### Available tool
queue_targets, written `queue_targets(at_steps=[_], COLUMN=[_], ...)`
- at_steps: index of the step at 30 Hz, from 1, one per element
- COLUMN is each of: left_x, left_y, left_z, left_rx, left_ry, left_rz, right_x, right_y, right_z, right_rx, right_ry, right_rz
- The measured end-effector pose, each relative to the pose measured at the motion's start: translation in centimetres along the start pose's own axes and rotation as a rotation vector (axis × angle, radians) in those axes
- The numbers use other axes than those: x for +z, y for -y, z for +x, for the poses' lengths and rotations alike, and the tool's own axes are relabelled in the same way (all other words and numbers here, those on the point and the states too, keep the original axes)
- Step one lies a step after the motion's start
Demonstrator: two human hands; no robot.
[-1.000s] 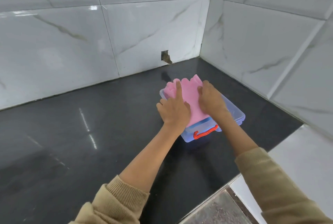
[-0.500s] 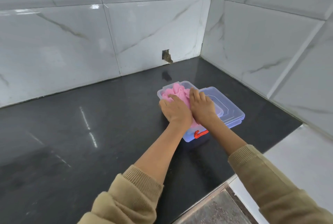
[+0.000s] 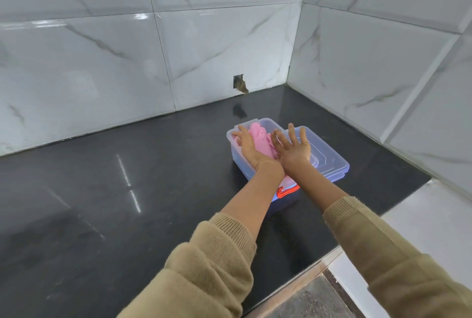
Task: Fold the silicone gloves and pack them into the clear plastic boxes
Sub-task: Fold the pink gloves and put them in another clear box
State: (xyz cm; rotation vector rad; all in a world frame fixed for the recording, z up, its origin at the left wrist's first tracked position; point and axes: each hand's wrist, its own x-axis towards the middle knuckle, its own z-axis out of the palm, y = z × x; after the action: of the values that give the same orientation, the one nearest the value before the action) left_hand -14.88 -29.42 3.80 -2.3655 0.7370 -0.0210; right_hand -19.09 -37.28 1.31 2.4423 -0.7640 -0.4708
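A clear plastic box (image 3: 236, 155) with an orange latch (image 3: 288, 190) stands on the black counter near the corner. Folded pink silicone gloves (image 3: 260, 136) lie inside it. My left hand (image 3: 249, 147) is over the box's left part with straight fingers reaching down into it beside the gloves. My right hand (image 3: 293, 150) hovers with fingers spread over the box's right edge and the clear lid (image 3: 329, 156) that lies beside the box. Neither hand holds anything.
The black counter (image 3: 127, 202) runs left and toward me. White marble tile walls (image 3: 204, 49) meet in a corner behind the box. A small hole (image 3: 240, 84) is in the back wall. The counter's front edge (image 3: 319, 259) drops to a floor at lower right.
The gloves went from lying over the box top to sitting pushed down inside it. Both hands have since lifted and spread their fingers, the right shifting over the lid.
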Motion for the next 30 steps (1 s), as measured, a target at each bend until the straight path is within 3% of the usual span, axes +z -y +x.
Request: queue_targets(at_steps=[3,5,10,13,15,18,21,25,30], left_x=[-0.4,0.1,3.2,4.9,6.0,7.3,7.6,7.6,7.6], left_y=[0.2,0.4,1.1,1.0,0.5,-0.2,-0.9,-1.2,-0.8], left_z=[0.1,0.1,-0.2,-0.3,-0.5,-0.9,-1.2,-1.0,-0.9], left_rx=[0.047,0.043,-0.026,-0.147,-0.127,0.077,0.230,0.282,0.297], left_ry=[0.043,0.031,-0.135,-0.098,-0.052,0.005,0.012,-0.029,-0.048], left_rz=[-0.063,-0.218,-1.359,-1.825,-2.041,-2.207,-2.272,-2.294,-2.306], right_x=[-0.3,-0.3,0.4,1.1,1.9,3.1,3.4,3.7,4.3], right_y=[-0.2,-0.3,-1.7,-3.7,-4.5,-4.8,-5.0,-5.1,-4.5], right_z=[0.0,-0.1,0.1,1.0,1.3,1.4,1.2,0.7,-0.1], right_rx=[-0.009,-0.022,0.061,0.058,-0.012,-0.097,-0.103,-0.049,-0.040], right_ry=[0.039,0.009,-0.306,-0.206,-0.092,0.082,0.226,0.357,0.364], right_rz=[0.011,0.165,0.811,1.379,1.530,1.517,1.764,2.115,2.274])
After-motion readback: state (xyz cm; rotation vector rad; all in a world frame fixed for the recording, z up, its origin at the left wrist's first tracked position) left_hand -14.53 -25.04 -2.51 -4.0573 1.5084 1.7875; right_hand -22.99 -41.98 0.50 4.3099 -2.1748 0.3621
